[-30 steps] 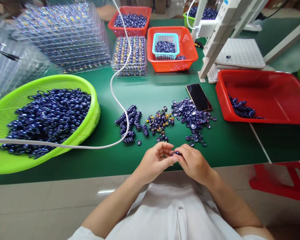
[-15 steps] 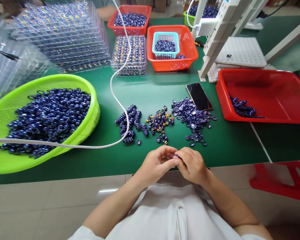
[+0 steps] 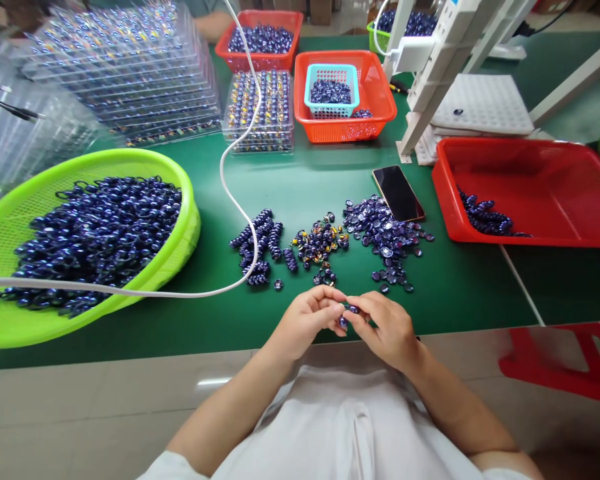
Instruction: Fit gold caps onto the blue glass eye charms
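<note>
I see both forearms angled inward so that the hands meet over the near edge of the green table [image 3: 290, 193], on the near side of the phone [image 3: 398, 193] and a little to its left. The left hand [image 3: 310, 320] is curled palm-in, its fingers bent and its thumb and forefinger pinched shut. The right hand [image 3: 387, 327] faces it, knuckles up, its fingertips drawn together against those of the left. Between the two pinches sits a small blue bead [image 3: 353, 309], gripped from both sides and held just above the table; I cannot tell whether a second dark piece below it is joined to it. A loose pile of beads [image 3: 385, 233] lies just left of the phone, the red tray [image 3: 530, 180] is to its right, and the green basket [image 3: 180, 220] stands well to its left.
</note>
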A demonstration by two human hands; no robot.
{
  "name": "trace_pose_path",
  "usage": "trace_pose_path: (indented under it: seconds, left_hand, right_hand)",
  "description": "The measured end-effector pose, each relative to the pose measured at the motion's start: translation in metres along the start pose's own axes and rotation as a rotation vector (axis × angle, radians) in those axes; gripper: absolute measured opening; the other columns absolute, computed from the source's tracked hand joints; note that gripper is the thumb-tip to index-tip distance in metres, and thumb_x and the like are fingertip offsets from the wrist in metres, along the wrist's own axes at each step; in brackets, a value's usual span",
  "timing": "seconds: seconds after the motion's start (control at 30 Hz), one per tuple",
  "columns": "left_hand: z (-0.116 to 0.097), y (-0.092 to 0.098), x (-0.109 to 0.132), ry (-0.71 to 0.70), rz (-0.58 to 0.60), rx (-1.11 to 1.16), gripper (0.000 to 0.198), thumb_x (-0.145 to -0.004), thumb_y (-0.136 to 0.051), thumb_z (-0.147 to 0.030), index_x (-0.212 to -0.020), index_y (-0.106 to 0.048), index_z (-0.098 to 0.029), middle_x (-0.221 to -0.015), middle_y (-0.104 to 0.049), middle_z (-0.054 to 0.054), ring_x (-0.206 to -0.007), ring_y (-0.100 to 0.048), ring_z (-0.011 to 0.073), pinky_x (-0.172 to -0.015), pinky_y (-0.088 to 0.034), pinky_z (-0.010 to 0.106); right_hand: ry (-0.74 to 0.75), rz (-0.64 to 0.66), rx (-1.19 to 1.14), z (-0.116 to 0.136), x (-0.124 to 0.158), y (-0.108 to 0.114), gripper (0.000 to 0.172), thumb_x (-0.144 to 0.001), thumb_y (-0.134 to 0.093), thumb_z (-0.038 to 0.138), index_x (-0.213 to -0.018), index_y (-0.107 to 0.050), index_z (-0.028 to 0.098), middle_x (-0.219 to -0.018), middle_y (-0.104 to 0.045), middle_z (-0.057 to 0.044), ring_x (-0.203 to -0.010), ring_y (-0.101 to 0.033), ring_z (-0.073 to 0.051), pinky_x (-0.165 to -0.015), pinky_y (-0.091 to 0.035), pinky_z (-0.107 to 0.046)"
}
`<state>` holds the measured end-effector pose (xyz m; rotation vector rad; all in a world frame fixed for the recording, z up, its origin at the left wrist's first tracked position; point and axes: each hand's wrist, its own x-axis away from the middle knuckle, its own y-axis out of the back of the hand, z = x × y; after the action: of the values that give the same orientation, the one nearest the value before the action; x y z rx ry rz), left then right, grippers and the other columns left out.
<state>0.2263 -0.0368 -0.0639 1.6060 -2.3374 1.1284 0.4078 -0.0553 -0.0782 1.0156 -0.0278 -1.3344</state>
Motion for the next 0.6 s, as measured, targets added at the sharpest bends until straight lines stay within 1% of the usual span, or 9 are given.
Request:
trace_pose_path:
  seconds: [0.1,0.2,0.33,0.47,0.6]
  left_hand:
    - [0.002,0.001,-0.001,0.049,0.038,0.078,0.033,-0.073,-0.082,-0.030,-0.093,-0.065,-0.011,-0.072,-0.070,0.003,-0.055,-0.065,0.0105,-0.057,-0.056,0.023]
    - [0.002,0.002,-0.001,0.067,0.046,0.103,0.034,-0.072,-0.083,-0.030,-0.094,-0.064,-0.011,-0.069,-0.068,0.001,-0.054,-0.064,0.0102,-0.057,-0.055,0.023]
    - [0.002,0.005,0.000,0.060,0.060,0.057,0.040,-0.076,-0.081,-0.033,-0.104,-0.060,-0.013,-0.071,-0.067,0.001,-0.057,-0.065,0.0118,-0.061,-0.057,0.026]
    - [-0.004,0.005,0.005,0.025,0.105,-0.067,0.046,-0.082,-0.075,-0.038,-0.117,-0.057,-0.015,-0.086,-0.068,0.004,-0.069,-0.069,0.0145,-0.070,-0.057,0.029]
    - [-0.005,0.000,0.010,-0.063,0.134,-0.166,0.047,-0.078,-0.080,-0.029,-0.120,-0.061,-0.017,-0.097,-0.067,0.006,-0.085,-0.065,0.0162,-0.077,-0.054,0.029]
  right_hand:
    - [-0.018,0.012,-0.053,0.002,-0.002,0.000,0.017,-0.095,-0.057,0.021,-0.111,-0.061,0.019,-0.082,-0.069,-0.004,-0.067,-0.065,-0.013,-0.061,-0.054,-0.025]
    - [-0.008,0.050,-0.060,0.003,-0.005,0.001,0.017,-0.096,-0.055,0.022,-0.111,-0.061,0.018,-0.082,-0.069,-0.005,-0.069,-0.065,-0.015,-0.062,-0.053,-0.025]
    - [0.042,0.100,-0.002,0.001,-0.006,0.003,0.011,-0.097,-0.053,0.021,-0.105,-0.060,0.017,-0.079,-0.069,-0.006,-0.069,-0.065,-0.017,-0.064,-0.053,-0.028]
    - [0.084,0.125,0.082,0.000,-0.007,0.005,0.008,-0.097,-0.051,0.019,-0.100,-0.057,0.016,-0.076,-0.067,-0.006,-0.066,-0.063,-0.017,-0.062,-0.050,-0.029]
    - [0.135,0.120,0.178,0.002,-0.006,0.002,0.010,-0.099,-0.048,0.021,-0.098,-0.056,0.016,-0.072,-0.065,-0.005,-0.062,-0.060,-0.016,-0.058,-0.046,-0.028]
